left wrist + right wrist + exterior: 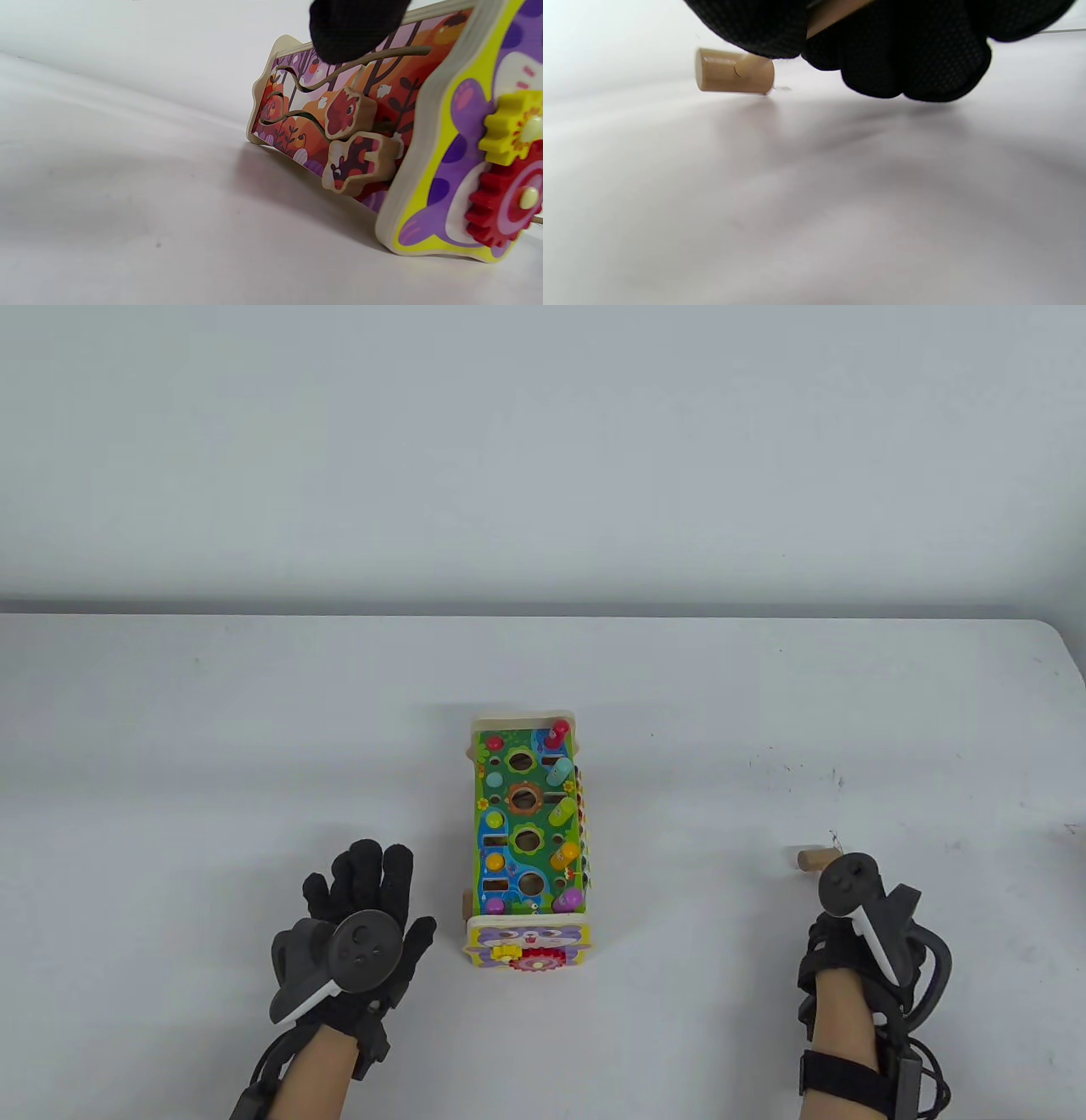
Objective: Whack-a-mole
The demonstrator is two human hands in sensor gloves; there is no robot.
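Note:
The whack-a-mole toy [526, 836] is a colourful wooden box in the middle of the table, with round holes along its green top and coloured pegs [562, 811] along its right side. My left hand [366, 889] lies open and flat on the table just left of the toy; one fingertip [352, 29] shows near the toy's painted side [339, 110]. My right hand [819, 942] is far right of the toy, curled around the wooden handle [835, 12] of a small mallet. The mallet head [808, 859] sticks out to the left, low over the table [734, 70].
The toy's near end panel carries a yellow gear and a red gear [534, 959] [505, 199]. The white table's far edge [543, 615] runs across the back and its right corner [1056, 636] is rounded. Small dark specks [797, 768] mark the table at right.

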